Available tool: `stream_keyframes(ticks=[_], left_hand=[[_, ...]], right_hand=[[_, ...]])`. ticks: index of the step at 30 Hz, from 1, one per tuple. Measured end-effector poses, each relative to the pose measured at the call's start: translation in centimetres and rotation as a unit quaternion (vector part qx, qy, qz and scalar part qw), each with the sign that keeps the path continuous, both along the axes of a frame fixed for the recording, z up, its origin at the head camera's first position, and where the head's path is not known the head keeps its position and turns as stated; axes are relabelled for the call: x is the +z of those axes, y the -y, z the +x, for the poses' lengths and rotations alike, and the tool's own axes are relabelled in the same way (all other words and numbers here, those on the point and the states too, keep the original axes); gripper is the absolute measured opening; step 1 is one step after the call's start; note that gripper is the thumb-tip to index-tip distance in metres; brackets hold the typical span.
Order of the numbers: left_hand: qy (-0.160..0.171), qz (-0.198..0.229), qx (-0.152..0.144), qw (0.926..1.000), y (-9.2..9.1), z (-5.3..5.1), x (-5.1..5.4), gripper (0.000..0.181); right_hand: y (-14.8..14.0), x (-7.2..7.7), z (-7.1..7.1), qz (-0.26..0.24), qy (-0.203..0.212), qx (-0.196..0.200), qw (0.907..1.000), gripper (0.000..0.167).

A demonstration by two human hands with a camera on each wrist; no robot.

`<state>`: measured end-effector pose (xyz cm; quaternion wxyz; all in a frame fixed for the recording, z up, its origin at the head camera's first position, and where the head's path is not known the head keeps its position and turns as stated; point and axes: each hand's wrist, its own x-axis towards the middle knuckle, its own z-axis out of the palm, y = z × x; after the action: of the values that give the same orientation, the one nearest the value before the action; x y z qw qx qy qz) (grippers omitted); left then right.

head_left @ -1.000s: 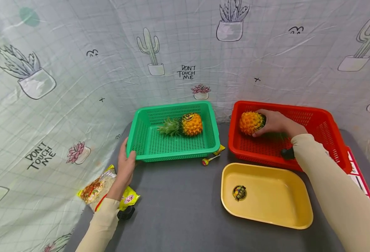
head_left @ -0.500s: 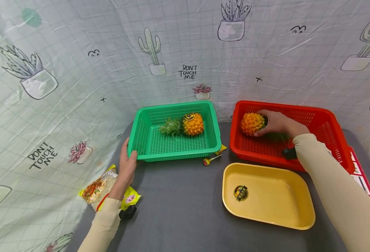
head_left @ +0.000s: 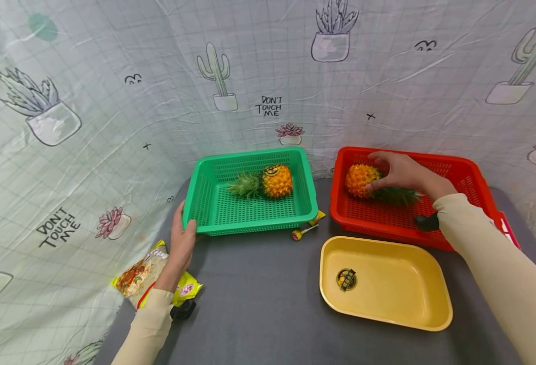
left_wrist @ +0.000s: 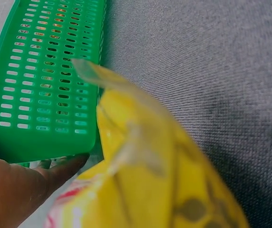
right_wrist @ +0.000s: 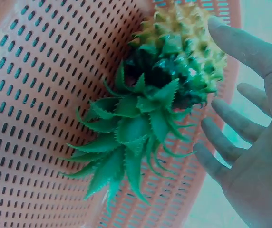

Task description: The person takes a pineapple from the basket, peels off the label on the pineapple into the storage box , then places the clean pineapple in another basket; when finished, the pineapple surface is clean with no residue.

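Note:
My left hand (head_left: 183, 241) grips the left end of a green plastic basket (head_left: 250, 226), its thumb at the rim. In that basket a pineapple (head_left: 278, 182) lies on its side, leaves to the left. A second pineapple (head_left: 360, 180) lies in the red basket (head_left: 373, 227), its green crown (right_wrist: 121, 137) to the right. Over it hovers my right hand (head_left: 400, 172), fingers spread and apart from the fruit. The right wrist view has the thumb (right_wrist: 240, 45) overlapping the fruit's edge; whether it touches, I cannot tell.
A yellow tray (head_left: 386, 291) stands in front of the red basket. Near the green basket's front right corner lie a lollipop (head_left: 298, 234) and a small yellow packet (head_left: 317, 218). A yellow food bag (head_left: 138, 274) lies beneath my left forearm. A printed curtain (head_left: 268, 61) hangs behind.
My right hand has let go of the pineapple in the red basket and risen slightly to the right, with fingers spreading. The left hand keeps its hold on the green basket.

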<state>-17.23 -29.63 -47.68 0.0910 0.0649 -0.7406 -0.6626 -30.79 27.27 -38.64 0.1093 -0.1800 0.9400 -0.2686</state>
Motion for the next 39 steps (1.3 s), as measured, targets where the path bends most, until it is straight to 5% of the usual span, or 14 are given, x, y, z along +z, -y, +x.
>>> stream_keyframes(ticks=[18,29,39], left_hand=[[-0.004,0.009,0.011,0.9999,0.0,0.5,-0.5,0.065],[-0.005,0.014,0.006,0.9999,-0.2,0.3,-0.7,0.065],[-0.002,0.042,-0.013,0.9990,-0.1,0.1,0.1,0.065]], right_hand=[[4.6,2.4,2.7,-0.060,-0.067,0.053,0.9945,0.080],[7.2,2.3,2.4,-0.066,-0.088,0.077,0.9909,0.075],[12.9,3.1,0.3,-0.065,-0.068,0.105,0.9900,0.081]])
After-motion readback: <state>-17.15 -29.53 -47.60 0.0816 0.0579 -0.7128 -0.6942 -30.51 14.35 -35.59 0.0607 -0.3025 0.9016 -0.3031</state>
